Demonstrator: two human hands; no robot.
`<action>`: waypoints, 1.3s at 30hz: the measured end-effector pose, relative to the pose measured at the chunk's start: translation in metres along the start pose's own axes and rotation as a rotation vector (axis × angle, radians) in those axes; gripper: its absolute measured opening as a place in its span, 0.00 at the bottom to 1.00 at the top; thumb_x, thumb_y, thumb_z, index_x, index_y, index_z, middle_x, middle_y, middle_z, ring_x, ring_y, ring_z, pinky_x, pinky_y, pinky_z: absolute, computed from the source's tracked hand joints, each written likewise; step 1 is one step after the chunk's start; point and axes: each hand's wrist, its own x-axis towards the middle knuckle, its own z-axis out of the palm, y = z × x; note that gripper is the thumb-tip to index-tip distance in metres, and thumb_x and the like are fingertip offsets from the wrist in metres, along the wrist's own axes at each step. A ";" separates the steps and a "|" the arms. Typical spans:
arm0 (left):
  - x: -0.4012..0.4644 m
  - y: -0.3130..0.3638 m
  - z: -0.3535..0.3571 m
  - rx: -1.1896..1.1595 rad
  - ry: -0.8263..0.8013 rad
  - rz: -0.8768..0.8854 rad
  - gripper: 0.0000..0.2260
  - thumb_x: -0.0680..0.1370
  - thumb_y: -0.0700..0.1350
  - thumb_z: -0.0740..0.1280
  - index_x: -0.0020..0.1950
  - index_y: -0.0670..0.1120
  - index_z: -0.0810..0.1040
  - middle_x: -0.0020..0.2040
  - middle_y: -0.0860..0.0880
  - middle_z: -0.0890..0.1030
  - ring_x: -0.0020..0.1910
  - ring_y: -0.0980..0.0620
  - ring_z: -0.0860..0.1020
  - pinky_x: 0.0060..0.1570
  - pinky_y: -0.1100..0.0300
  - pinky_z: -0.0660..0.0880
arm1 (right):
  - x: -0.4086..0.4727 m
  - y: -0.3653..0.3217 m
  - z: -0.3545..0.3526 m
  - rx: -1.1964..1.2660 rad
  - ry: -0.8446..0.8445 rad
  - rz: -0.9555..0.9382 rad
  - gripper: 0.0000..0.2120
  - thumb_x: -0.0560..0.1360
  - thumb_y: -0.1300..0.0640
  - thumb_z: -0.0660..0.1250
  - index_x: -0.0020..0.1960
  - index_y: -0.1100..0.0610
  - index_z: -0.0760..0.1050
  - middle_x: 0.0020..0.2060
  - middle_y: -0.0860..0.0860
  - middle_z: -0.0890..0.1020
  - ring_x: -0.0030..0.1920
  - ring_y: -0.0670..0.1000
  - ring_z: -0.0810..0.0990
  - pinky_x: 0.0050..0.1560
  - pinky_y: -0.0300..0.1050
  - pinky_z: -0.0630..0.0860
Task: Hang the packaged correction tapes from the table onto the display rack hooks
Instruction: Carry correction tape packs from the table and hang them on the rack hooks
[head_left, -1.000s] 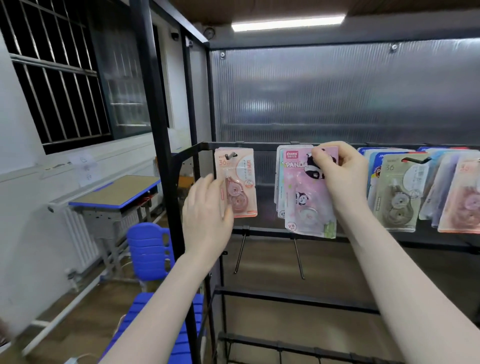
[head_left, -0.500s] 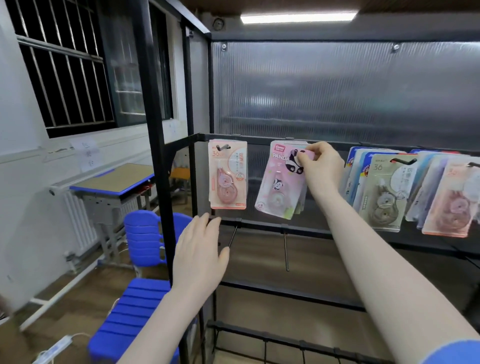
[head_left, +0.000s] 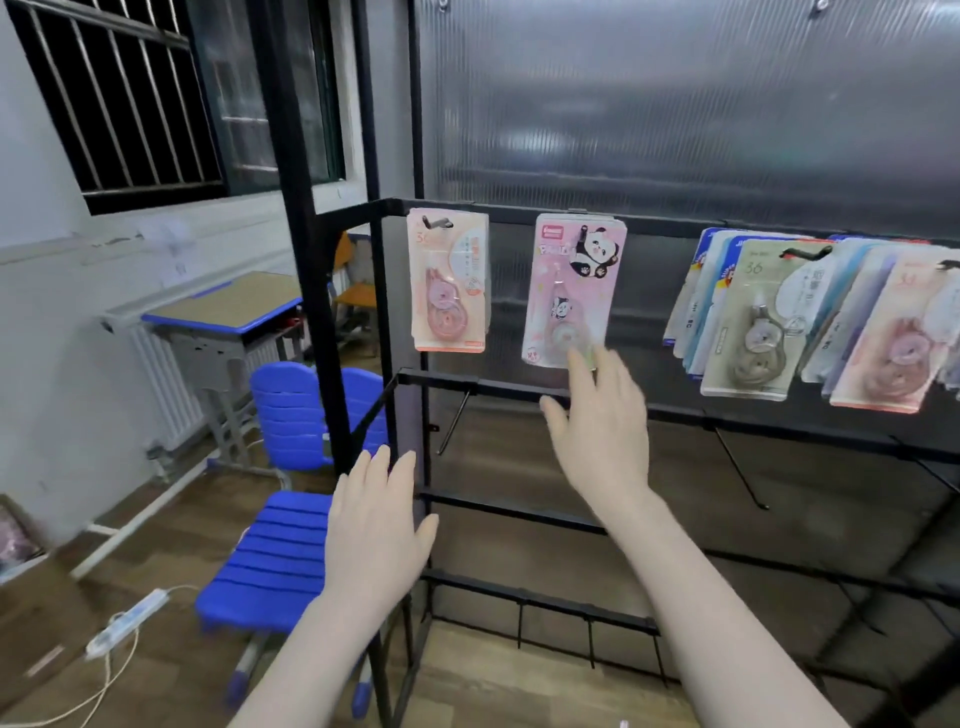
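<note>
Head view: panda correction tape pack (head_left: 571, 288) hangs long axis vertical, slightly tilted; both hands (head_left: 597, 431) relaxed, holding nothing.

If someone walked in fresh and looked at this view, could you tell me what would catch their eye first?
Probably the pink panda correction tape pack hanging at the middle of the black display rack, with the open right hand just below it. Next, the crowded fan of packs on the right, and the bright blue chair at lower left beside the open left hand.
</note>
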 end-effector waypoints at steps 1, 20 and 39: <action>-0.008 -0.007 -0.001 -0.009 -0.011 -0.017 0.30 0.78 0.55 0.65 0.77 0.46 0.60 0.77 0.45 0.61 0.77 0.44 0.57 0.74 0.51 0.56 | -0.016 -0.009 0.005 -0.010 -0.031 -0.008 0.27 0.69 0.57 0.74 0.65 0.63 0.72 0.61 0.65 0.75 0.62 0.65 0.73 0.59 0.59 0.72; -0.367 -0.421 -0.180 0.144 0.086 -0.992 0.30 0.80 0.58 0.59 0.78 0.51 0.52 0.79 0.50 0.52 0.78 0.47 0.49 0.76 0.53 0.48 | -0.271 -0.561 0.027 0.425 -0.577 -0.663 0.30 0.53 0.53 0.84 0.50 0.63 0.81 0.46 0.67 0.82 0.46 0.67 0.82 0.39 0.59 0.79; -0.557 -0.801 -0.267 0.280 0.172 -1.472 0.31 0.81 0.62 0.54 0.79 0.49 0.52 0.80 0.45 0.52 0.79 0.44 0.50 0.76 0.51 0.49 | -0.446 -1.022 0.084 0.803 -0.972 -0.952 0.24 0.75 0.50 0.67 0.66 0.62 0.71 0.56 0.63 0.76 0.59 0.63 0.74 0.55 0.52 0.72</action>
